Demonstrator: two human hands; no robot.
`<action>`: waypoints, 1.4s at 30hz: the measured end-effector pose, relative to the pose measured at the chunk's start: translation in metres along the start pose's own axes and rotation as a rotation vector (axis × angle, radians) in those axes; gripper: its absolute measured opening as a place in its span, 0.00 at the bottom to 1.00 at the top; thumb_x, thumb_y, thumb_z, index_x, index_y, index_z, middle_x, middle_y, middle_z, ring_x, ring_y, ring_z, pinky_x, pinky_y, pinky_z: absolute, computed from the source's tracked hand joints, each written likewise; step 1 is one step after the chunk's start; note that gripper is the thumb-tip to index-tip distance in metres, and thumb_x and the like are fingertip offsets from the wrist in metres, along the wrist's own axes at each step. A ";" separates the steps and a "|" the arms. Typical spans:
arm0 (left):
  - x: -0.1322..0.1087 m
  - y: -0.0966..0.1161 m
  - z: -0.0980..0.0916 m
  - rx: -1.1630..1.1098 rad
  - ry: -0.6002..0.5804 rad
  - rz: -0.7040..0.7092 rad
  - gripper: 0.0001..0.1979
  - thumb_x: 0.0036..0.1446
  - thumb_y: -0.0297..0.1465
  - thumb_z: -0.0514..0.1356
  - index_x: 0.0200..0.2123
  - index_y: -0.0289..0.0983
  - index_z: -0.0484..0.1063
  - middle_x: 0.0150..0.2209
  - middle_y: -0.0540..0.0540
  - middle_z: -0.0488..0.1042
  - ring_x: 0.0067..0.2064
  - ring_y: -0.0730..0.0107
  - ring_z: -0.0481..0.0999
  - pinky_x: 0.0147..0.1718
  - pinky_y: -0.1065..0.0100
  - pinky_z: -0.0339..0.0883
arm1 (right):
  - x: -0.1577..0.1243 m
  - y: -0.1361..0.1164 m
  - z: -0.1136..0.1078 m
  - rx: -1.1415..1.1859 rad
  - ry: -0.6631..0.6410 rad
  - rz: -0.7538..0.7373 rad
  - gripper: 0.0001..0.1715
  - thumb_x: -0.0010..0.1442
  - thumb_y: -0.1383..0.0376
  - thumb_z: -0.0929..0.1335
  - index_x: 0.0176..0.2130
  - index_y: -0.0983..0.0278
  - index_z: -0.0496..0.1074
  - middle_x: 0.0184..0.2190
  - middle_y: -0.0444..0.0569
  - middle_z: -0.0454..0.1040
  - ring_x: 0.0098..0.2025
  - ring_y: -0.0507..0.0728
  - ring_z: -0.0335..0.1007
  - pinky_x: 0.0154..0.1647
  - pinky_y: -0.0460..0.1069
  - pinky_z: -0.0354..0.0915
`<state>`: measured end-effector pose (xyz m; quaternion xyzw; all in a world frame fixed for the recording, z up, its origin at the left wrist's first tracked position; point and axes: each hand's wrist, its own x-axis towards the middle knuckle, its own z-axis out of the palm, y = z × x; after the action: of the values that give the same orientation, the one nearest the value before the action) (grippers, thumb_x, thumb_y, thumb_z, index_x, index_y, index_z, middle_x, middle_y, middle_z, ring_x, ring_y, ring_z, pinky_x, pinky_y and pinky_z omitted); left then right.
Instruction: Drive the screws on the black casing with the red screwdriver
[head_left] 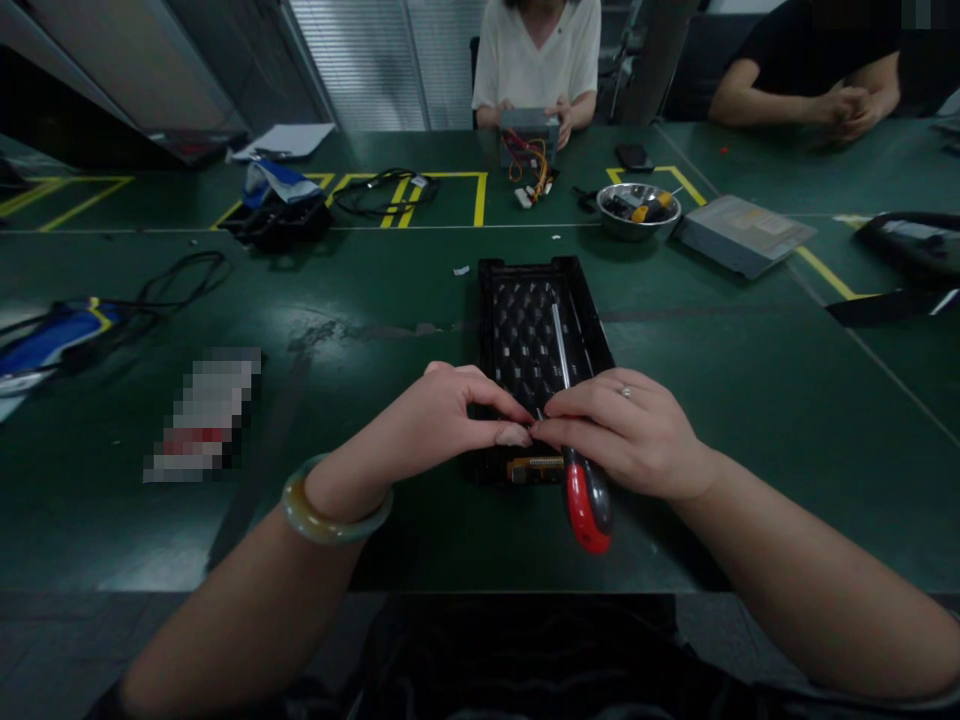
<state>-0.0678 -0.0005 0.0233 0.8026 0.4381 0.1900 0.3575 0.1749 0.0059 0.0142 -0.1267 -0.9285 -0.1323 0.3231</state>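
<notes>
In front of me on the table lies a black plastic case (525,320) with a patterned inside, its near end partly hidden by my hands. A yellowish circuit board strip (535,470) shows at that near end. My left hand (457,410) is closed over the case, thumb and forefinger pinched on something too small to make out. Its fingertips meet those of my right hand (637,430), also pinched there. A screwdriver (587,505) with a red and black handle is held under the right hand, its metal shaft pointing away from me across the case.
The green table (360,400) carries a pixelated flat object (206,415) and a blue item with cables (60,340) at left. Farther back are a metal bowl of tools (637,212), a grey metal box (742,235) and a coiled cable (386,192). Across, a person holds a power supply (529,130).
</notes>
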 end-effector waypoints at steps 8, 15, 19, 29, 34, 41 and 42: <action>-0.001 -0.004 -0.002 0.276 -0.032 0.055 0.09 0.58 0.42 0.64 0.39 0.49 0.81 0.37 0.51 0.80 0.45 0.63 0.73 0.51 0.59 0.48 | -0.001 0.001 0.005 0.082 -0.074 0.029 0.09 0.65 0.68 0.66 0.42 0.66 0.77 0.40 0.51 0.77 0.37 0.53 0.72 0.37 0.49 0.68; -0.001 -0.013 -0.004 0.363 -0.219 0.041 0.10 0.57 0.44 0.64 0.40 0.52 0.82 0.38 0.50 0.75 0.47 0.62 0.66 0.47 0.60 0.47 | -0.008 0.007 0.009 0.379 0.058 0.337 0.09 0.60 0.62 0.72 0.41 0.62 0.78 0.39 0.49 0.73 0.40 0.53 0.73 0.39 0.49 0.71; -0.002 -0.008 0.000 0.387 -0.220 -0.033 0.10 0.55 0.47 0.64 0.39 0.56 0.82 0.42 0.50 0.71 0.48 0.61 0.63 0.46 0.60 0.46 | -0.009 0.011 0.011 0.399 0.100 0.409 0.08 0.59 0.61 0.72 0.39 0.60 0.79 0.38 0.48 0.73 0.39 0.53 0.72 0.39 0.49 0.72; 0.000 0.000 0.007 0.508 -0.208 -0.123 0.10 0.55 0.45 0.63 0.36 0.53 0.83 0.38 0.47 0.72 0.44 0.59 0.61 0.44 0.58 0.48 | -0.012 0.014 0.011 0.385 0.096 0.390 0.09 0.60 0.60 0.71 0.40 0.61 0.79 0.39 0.49 0.73 0.40 0.53 0.72 0.39 0.49 0.71; 0.007 0.005 0.005 0.509 -0.281 -0.148 0.09 0.54 0.43 0.64 0.35 0.52 0.83 0.37 0.46 0.73 0.44 0.57 0.63 0.44 0.58 0.47 | -0.010 0.014 0.009 0.371 0.084 0.360 0.09 0.61 0.60 0.71 0.39 0.62 0.79 0.39 0.49 0.73 0.40 0.53 0.72 0.39 0.49 0.71; 0.012 0.009 0.001 0.488 -0.357 -0.141 0.09 0.54 0.41 0.64 0.36 0.50 0.83 0.39 0.47 0.75 0.44 0.59 0.64 0.46 0.60 0.48 | -0.012 0.015 0.010 0.341 0.067 0.351 0.09 0.62 0.59 0.70 0.39 0.62 0.79 0.39 0.49 0.73 0.39 0.53 0.72 0.38 0.49 0.70; 0.012 0.010 0.001 0.490 -0.354 -0.144 0.09 0.54 0.41 0.63 0.36 0.49 0.83 0.38 0.47 0.75 0.44 0.59 0.64 0.46 0.60 0.49 | -0.012 0.015 0.010 0.341 0.065 0.352 0.10 0.62 0.59 0.70 0.39 0.62 0.79 0.39 0.49 0.73 0.39 0.53 0.72 0.38 0.49 0.70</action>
<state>-0.0548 0.0059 0.0294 0.8525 0.4573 -0.0898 0.2367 0.1834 0.0216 0.0013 -0.2260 -0.8900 0.0805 0.3877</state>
